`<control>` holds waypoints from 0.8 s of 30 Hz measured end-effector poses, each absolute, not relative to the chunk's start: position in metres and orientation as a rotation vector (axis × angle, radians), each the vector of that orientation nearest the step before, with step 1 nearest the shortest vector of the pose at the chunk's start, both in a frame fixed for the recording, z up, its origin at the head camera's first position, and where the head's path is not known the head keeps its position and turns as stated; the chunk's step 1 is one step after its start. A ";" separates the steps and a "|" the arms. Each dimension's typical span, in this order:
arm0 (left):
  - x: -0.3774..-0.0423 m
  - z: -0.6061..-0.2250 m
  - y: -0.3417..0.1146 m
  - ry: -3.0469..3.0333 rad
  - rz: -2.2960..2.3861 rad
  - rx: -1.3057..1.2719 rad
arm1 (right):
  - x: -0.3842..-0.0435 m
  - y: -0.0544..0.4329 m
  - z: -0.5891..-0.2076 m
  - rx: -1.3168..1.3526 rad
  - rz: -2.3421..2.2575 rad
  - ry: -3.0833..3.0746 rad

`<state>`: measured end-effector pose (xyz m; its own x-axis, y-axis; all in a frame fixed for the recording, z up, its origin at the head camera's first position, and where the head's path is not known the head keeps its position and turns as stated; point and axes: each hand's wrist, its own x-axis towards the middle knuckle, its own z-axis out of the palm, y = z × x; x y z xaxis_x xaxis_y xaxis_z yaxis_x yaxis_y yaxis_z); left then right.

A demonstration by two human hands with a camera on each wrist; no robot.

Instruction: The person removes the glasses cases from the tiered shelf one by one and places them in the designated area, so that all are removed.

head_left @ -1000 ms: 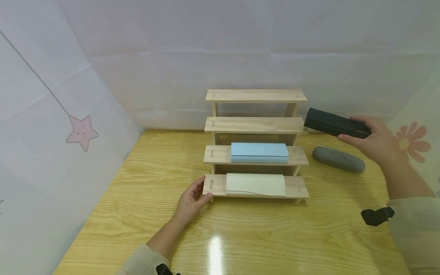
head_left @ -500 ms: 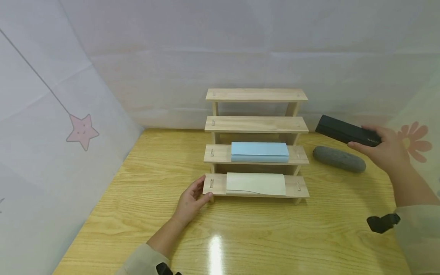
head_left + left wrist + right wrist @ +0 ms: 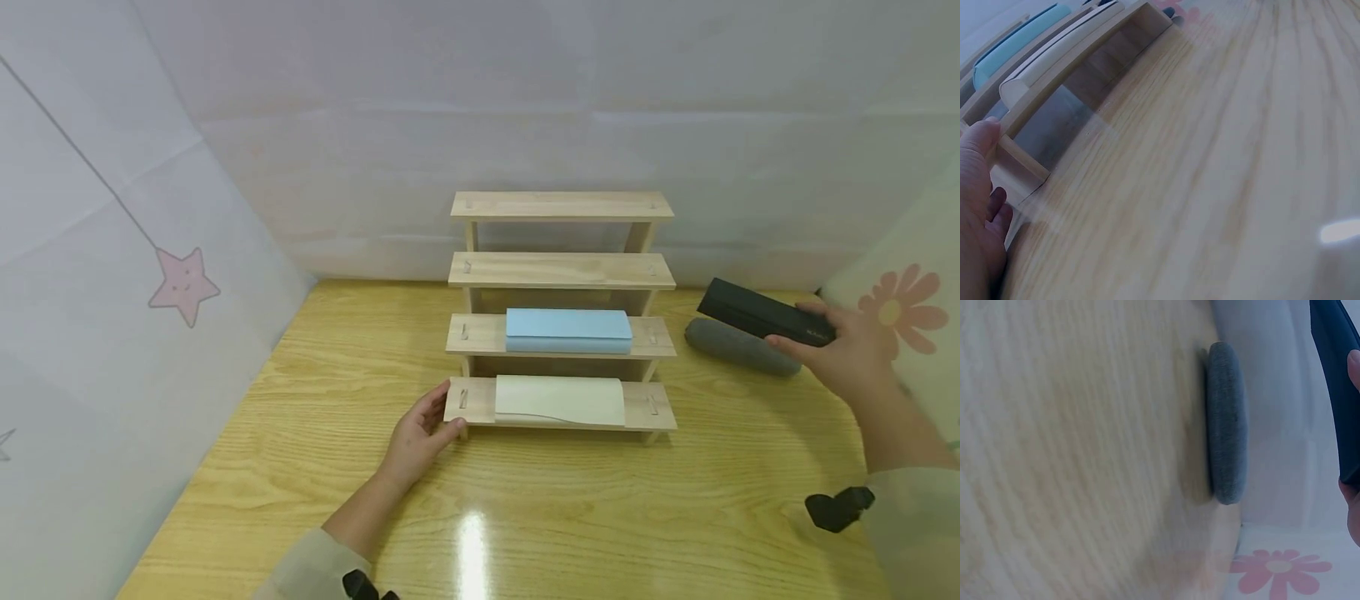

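- Head view: the right hand (image 3: 843, 346) is clamped on a black case (image 3: 750, 308) (glasses case, by the look of it), thumb on the near side, fingers on the far side. It's got it near one end, so most of the length sticks out toward the rack.
- Same view: the case is off to the right of the wooden rack (image 3: 562, 271), overlapping a gray pouch (image 3: 738, 346) from up here. The left hand (image 3: 412, 442) grips the left end of the bottom tier, thumb at the front corner. I'd guess that's to steady the rack, seeing how light it looks.
- Also there: a light blue case (image 3: 567, 327) on the second tier up and a cream case (image 3: 558, 398) on the bottom one. Both lie lengthwise, roughly centered, probably because the boards are so narrow.
- Left wrist view: thumb over the board's corner, other fingers lower down by the leg, so a loose hold at most imo.
- Right wrist view: pouch is lying on the desk (image 3: 1072, 450), and the black case is up off it, not touching. Only bits of the fingers show, so can't tell how hard they're squeezing.
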<state>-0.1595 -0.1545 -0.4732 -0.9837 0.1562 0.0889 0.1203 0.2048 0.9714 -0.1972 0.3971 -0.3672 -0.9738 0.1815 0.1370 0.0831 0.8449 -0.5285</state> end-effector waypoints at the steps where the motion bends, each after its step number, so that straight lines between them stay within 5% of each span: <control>1: -0.160 -0.474 -0.154 2.420 1.942 0.280 | -0.196 0.398 -0.370 -0.204 0.835 -2.847; 24: -0.161 -0.474 -0.154 2.411 1.940 0.242 | -0.183 0.400 -0.410 -0.141 0.902 -2.859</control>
